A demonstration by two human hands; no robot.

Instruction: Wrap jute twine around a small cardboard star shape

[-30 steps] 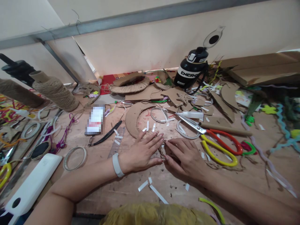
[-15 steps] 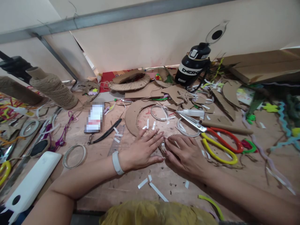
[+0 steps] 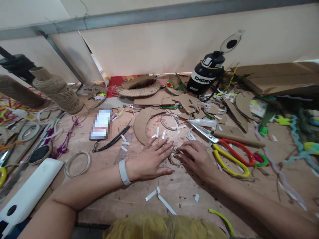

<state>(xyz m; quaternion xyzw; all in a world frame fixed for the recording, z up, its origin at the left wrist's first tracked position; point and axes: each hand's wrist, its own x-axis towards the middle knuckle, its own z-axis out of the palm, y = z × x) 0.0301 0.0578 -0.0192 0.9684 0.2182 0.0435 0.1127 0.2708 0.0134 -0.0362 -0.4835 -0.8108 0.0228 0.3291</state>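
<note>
My left hand [image 3: 156, 158] lies flat on the worktop with its fingers spread, palm down, just below a crescent-shaped piece of cardboard [image 3: 141, 126]. Beside its fingertips is a small bit of brown twine [image 3: 175, 160]. My right hand [image 3: 196, 158] bends over the twine from the other side, its thumb and fingers pinched together at it; the exact hold is partly hidden. Scissors [image 3: 215, 141] with one red and one yellow handle lie open-bladed just beyond my right hand. White paper strips [image 3: 166, 204] are scattered around both hands.
A black bottle [image 3: 204, 74] stands at the back by cardboard scraps. A phone [image 3: 101, 122], a tape ring [image 3: 77, 164] and a white power bank-like slab [image 3: 32, 189] lie on the left. Behind them leans a spool of twine [image 3: 58, 91]. A glue tube [image 3: 205, 123] lies above the scissors.
My right hand has drawn slightly up and back from my left hand, showing more of the twine. My left hand stays flat in place. The view has shifted a little.
</note>
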